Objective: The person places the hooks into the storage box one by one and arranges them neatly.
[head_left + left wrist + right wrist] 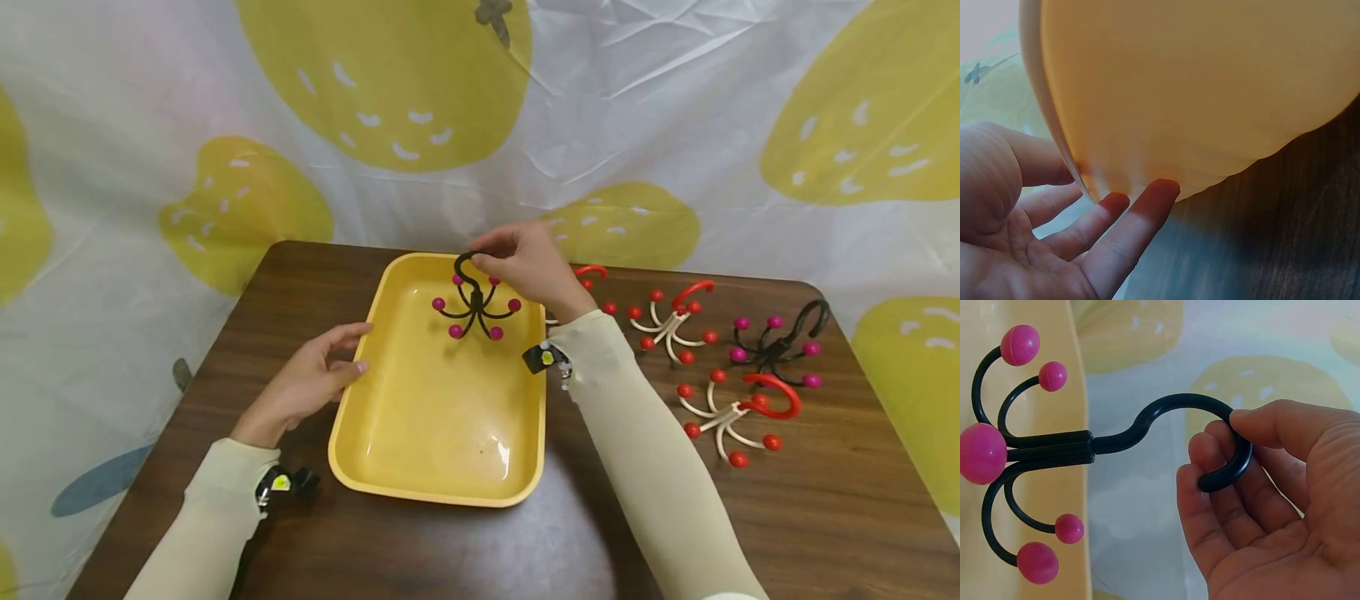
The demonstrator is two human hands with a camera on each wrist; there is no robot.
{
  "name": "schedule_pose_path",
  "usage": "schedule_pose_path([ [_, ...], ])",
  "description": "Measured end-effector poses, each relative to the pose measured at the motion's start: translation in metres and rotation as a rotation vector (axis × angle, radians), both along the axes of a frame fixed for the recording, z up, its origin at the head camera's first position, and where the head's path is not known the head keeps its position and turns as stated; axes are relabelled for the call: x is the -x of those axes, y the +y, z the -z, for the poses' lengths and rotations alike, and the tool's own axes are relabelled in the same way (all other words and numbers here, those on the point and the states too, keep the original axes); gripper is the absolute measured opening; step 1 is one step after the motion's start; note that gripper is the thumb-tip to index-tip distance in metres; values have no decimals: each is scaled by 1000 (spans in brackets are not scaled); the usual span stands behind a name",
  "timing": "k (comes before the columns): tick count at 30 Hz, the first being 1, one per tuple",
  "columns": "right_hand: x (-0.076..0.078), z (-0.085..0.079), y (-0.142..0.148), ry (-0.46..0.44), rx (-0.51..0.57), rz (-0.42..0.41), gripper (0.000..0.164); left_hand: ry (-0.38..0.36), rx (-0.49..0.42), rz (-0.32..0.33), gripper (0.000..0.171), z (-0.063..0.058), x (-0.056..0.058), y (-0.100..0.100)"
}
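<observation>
Over the far part of a yellow tray [442,417], my right hand [528,267] holds a black multi-arm hook hanger [477,304] with pink ball tips. Thumb and fingers pinch its curved hook [1172,402], and the arms point down, spread above the tray floor. My left hand [311,379] grips the tray's left wall. Its thumb lies over the rim, while its fingertips [1161,190] press the outer side of the tray wall [1197,87].
To the right on the wooden table [847,500] lie a black hanger with pink balls [776,350] and white hangers with red hooks, one [671,325] behind another [727,412]. A third red hook [592,271] shows partly behind my right arm. A fruit-print cloth [600,100] hangs behind the table.
</observation>
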State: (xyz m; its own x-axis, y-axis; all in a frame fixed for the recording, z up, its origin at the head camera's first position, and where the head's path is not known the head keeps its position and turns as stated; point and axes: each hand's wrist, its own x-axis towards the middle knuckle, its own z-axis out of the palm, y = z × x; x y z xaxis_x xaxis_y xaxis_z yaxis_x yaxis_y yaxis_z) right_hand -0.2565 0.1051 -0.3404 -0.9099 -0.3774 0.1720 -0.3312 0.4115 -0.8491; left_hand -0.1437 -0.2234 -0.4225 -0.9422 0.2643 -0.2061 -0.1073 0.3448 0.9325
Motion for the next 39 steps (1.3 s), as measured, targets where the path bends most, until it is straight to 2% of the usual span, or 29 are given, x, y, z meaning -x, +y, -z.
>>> schedule_pose_path([
  [7, 13, 9, -17, 16, -54, -9, 18, -2, 6, -3, 62, 0, 0, 1],
  [21, 26, 23, -54, 22, -95, 2, 19, -20, 23, -15, 62, -2, -5, -6],
  [33, 28, 27, -74, -8, -83, -5, 19, -30, 28, -22, 62, 0, -9, -8],
  [39, 28, 30, -77, -24, -47, -12, 20, -27, 18, -7, 62, 1, -6, -6],
])
